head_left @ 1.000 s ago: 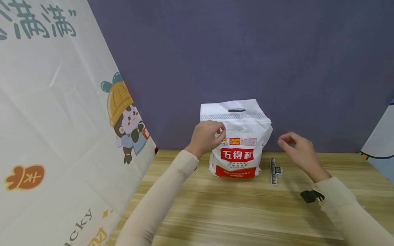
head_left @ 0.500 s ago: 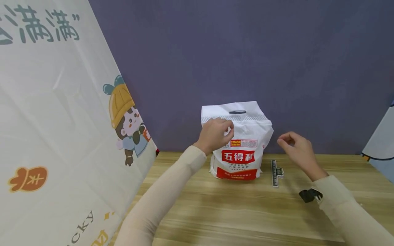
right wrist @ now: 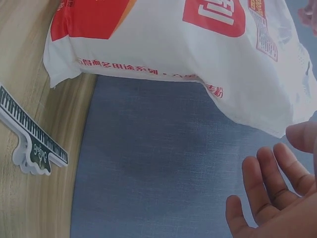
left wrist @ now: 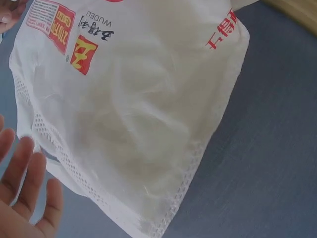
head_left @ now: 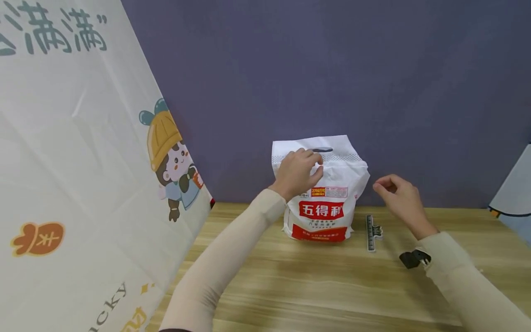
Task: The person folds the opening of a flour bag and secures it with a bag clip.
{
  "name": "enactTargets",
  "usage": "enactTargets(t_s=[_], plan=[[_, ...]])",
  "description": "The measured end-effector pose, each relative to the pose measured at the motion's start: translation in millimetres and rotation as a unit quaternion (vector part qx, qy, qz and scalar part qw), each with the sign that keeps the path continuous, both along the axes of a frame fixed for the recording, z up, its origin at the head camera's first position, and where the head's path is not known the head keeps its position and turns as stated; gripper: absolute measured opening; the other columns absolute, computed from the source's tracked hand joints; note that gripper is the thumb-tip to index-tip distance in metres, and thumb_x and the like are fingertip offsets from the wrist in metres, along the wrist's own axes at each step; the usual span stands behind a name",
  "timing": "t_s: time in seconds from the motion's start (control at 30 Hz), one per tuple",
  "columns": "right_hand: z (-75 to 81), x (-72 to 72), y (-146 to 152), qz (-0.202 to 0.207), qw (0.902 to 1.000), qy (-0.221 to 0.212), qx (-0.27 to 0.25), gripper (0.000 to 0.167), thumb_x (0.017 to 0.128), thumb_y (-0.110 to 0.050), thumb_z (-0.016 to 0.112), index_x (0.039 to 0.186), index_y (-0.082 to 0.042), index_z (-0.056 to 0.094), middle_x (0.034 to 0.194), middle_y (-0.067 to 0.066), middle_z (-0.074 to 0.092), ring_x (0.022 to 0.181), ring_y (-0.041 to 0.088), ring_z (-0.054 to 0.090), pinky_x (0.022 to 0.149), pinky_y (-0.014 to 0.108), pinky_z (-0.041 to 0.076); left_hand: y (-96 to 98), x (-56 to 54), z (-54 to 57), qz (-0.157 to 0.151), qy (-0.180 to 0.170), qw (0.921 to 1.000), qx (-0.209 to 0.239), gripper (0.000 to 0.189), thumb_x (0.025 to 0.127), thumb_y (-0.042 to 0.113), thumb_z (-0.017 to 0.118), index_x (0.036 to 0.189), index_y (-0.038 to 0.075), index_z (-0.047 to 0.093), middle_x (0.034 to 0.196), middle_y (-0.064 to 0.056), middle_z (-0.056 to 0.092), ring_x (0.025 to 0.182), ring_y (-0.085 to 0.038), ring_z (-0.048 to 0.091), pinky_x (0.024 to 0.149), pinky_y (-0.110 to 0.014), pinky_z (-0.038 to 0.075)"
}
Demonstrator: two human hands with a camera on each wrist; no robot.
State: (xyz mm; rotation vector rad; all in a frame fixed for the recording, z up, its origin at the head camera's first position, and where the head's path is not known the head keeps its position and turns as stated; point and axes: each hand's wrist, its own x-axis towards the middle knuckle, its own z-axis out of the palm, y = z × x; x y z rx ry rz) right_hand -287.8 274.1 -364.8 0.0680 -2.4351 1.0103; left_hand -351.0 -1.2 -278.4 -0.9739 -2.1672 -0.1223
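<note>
Wood-grain table (head_left: 315,286), carrying two things.
We see its pale streaks running mostly from nine to three o'clock; toward its twelve o'clock a white bag (head_left: 323,210) with red print stands upright, and near this bag, at its four o'clock, lies a piano-key patterned clip (head_left: 369,233).

We're looking at a dark blue-grey backdrop (head_left: 373,69) rising behind a wood-grain table (head_left: 315,295). Over on the left, here's a white printed sheet (head_left: 62,180) — we spot a cartoon figure (head_left: 176,159) in a yellow hat, grey-green characters (head_left: 58,32) above. And at far right — a white-and-blue panel (head_left: 514,184) peeks in.
</note>
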Motion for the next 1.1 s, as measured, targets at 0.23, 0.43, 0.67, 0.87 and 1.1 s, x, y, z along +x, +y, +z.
enactTargets(t_s=[0.23,0.43,0.67,0.87,1.1], plan=[[0.3,-4.9,-2.3,-0.003,0.9998,0.003,-0.019,0.044,0.091,-0.051,0.052,0.106,-0.011,0.062,0.091,0.009,0.061,0.079,0.021,0.052,0.061,0.033,0.041,5.8,-7.5,1.9,0.013,0.015,0.9997,0.015,0.019,0.088,0.033,0.052,0.098,0.024,0.065,0.091,0.007,0.054,0.088,-0.011,0.049,0.075,-0.028,0.04],[3.5,-10.7,-5.1,0.003,0.9997,-0.004,-0.022,0.049,0.09,-0.054,0.051,0.107,-0.01,0.061,0.095,0.009,0.061,0.082,0.021,0.052,0.065,0.035,0.041,10.0,-13.6,7.9,0.031,0.01,0.999,0.03,0.022,0.089,0.034,0.053,0.105,0.024,0.064,0.098,0.006,0.053,0.089,-0.011,0.047,0.076,-0.028,0.039],[5.5,-14.0,-6.0,0.001,0.9993,-0.011,-0.035,0.041,0.093,-0.043,0.053,0.109,-0.006,0.059,0.097,0.012,0.059,0.085,0.023,0.051,0.065,0.034,0.04,24.4,-16.8,14.3,0.064,0.001,0.9979,0.013,0.034,0.089,0.04,0.051,0.118,0.024,0.057,0.111,0.004,0.051,0.103,-0.014,0.047,0.09,-0.032,0.036],[5.8,-18.3,-6.7,0.0,0.9992,-0.024,-0.033,0.045,0.093,-0.045,0.052,0.111,-0.005,0.058,0.099,0.013,0.059,0.087,0.024,0.051,0.065,0.034,0.04,34.8,-17.6,17.2,0.092,0.002,0.9957,0.01,0.046,0.089,0.045,0.05,0.13,0.022,0.051,0.124,0.003,0.051,0.116,-0.015,0.045,0.099,-0.036,0.03],[4.6,-22.1,-8.1,0.01,0.9991,-0.022,-0.034,0.044,0.093,-0.045,0.051,0.111,-0.004,0.059,0.099,0.014,0.059,0.087,0.025,0.051,0.066,0.035,0.04,41.2,-20.9,18.8,0.108,-0.022,0.9939,0.004,0.049,0.091,0.046,0.047,0.135,0.023,0.047,0.133,0.003,0.049,0.124,-0.013,0.041,0.1,-0.034,0.029]])
